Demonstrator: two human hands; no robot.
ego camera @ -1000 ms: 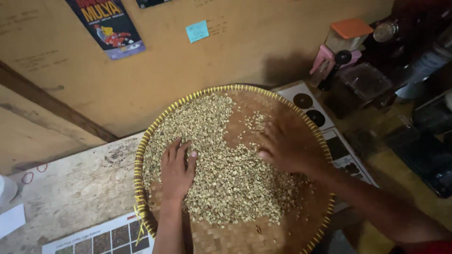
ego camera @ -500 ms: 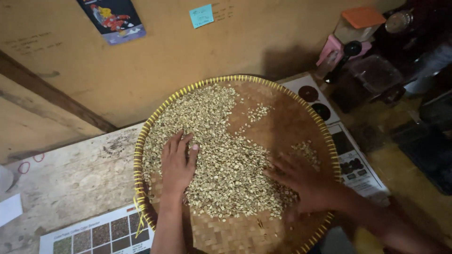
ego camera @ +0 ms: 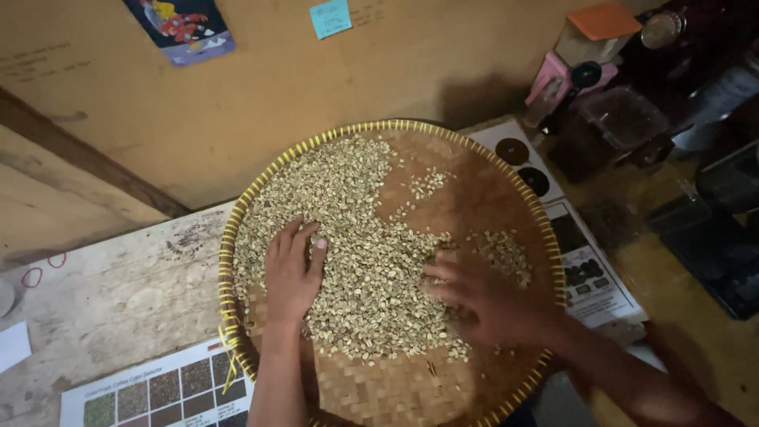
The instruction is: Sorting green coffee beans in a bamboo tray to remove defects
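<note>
Your left hand (ego camera: 291, 273) lies flat and open, palm down, fingers together and pointing away from you, resting on a spread of pale green coffee beans (ego camera: 356, 253). It holds nothing. Your right hand (ego camera: 484, 299) also lies palm down with its fingers spread wide, pointing left into the right edge of the bean pile; it is slightly blurred and grips nothing that shows.

In the head view, the beans lie in a round woven bamboo tray (ego camera: 411, 387) with a yellow-bound rim. They cover the tray's left and middle, from the far rim down to between your two hands. A small separate cluster lies near the far middle, and another just beyond your right hand. The right and near parts of the tray's floor are bare weave.

The tray rests on a worn wooden tabletop (ego camera: 118, 300). A printed chart of colour squares (ego camera: 158, 391) lies at the near left, tucked under the tray's rim. More printed sheets (ego camera: 589, 273) lie under the tray's right side. A blue sticky note (ego camera: 330, 17) hangs on the wall beyond.
</note>
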